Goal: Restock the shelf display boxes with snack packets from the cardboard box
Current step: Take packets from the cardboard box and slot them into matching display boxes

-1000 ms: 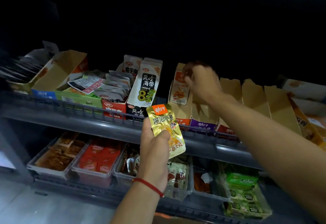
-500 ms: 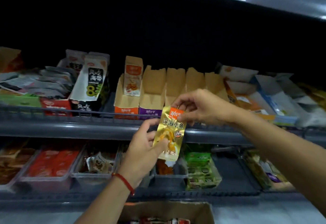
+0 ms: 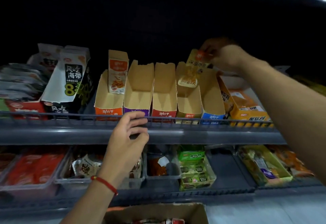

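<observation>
Right hand [image 3: 227, 56] pinches gold packet [image 3: 191, 72] by its top, over the yellow box [image 3: 188, 103] near the upper shelf [image 3: 70, 135] front edge. Left hand [image 3: 129, 139] loose, empty. Dim store; carton [image 3: 158, 213] below.

five open display boxes [image 3: 139, 89]; one gold packet [image 3: 191, 72]; two hands [image 3: 127, 140].

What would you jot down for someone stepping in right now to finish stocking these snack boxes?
Right hand: pinches the gold snack packet by its top, above the gold-fronted display box.
Left hand: holds nothing, fingers loosely curled by the shelf rail.
Done: the orange-fronted box has one packet standing in it.
Left: drop this packet in; the purple, red and blue boxes look empty. More packets sit in the cardboard box below.
</observation>
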Demonstrator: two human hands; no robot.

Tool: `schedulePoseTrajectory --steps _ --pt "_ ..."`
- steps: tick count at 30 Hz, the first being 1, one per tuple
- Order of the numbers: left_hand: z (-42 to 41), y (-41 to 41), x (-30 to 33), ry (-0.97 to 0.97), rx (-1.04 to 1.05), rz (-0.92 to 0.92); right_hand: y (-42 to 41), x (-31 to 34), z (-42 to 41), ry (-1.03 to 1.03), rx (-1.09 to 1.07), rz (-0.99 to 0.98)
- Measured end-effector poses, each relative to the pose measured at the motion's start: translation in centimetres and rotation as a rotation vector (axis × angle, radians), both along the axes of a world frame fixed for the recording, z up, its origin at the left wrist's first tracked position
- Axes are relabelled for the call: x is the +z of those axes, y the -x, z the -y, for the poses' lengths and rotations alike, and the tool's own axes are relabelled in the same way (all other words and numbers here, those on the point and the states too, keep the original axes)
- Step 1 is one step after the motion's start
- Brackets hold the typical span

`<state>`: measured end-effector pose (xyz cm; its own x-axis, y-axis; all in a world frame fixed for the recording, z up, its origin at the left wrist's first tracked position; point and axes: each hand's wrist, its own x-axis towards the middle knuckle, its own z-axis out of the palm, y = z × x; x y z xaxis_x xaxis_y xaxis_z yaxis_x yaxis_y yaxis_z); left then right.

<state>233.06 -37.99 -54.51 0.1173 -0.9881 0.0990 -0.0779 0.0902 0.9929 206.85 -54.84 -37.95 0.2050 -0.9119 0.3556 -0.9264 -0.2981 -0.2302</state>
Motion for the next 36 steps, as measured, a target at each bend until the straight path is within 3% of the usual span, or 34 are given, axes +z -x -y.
schedulePoseTrajectory --steps 8,27,32,36 --pt "1.1 0.1 0.1 -0.016 -0.006 0.011 -3.3 -4.6 4.2 -0.172 -0.122 -0.271" --pt "0.4 -0.6 -0.1 -0.011 0.009 -0.023 -4.0 -6.4 4.5 0.194 -0.262 -0.535" --pt "0.4 -0.9 -0.3 -0.003 0.006 -0.006 -4.8 -6.3 2.8 0.160 -0.225 -0.523" --pt "0.2 -1.5 -0.9 -0.009 -0.001 0.088 -5.0 -6.7 0.1 0.266 -0.091 -0.208"
